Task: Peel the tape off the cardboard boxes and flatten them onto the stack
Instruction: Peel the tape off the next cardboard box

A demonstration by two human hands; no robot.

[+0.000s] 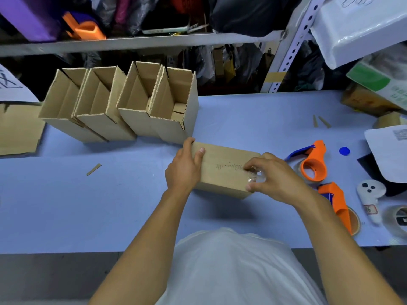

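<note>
We work at a table (66,205) covered in a smooth pale blue sheet. At its centre lies a closed cardboard box (222,170), a plain brown rectangular block with matte corrugated walls and a row of short dark marks along its top seam.

Our left hand (184,170) grips the left end of this box, thumb on the top face and fingers curled over the far edge. Our right hand (272,177) sits at the right end, fingers bent narrow and pinching a crumpled strip of clear, glossy tape (253,176) at the corner of the box.

Behind the box stand four open boxes (123,106) in a row, touching one another, flaps upright, fluted edges exposed. A flat cardboard sheet (18,128) lies at the left edge of the table.

To the right rest two orange plastic tape dispensers (313,164), one beside the other, near a small round blue cap (344,151) and a white controller (370,194). Thin cardboard slivers (94,169) lie scattered on the sheet.
</note>
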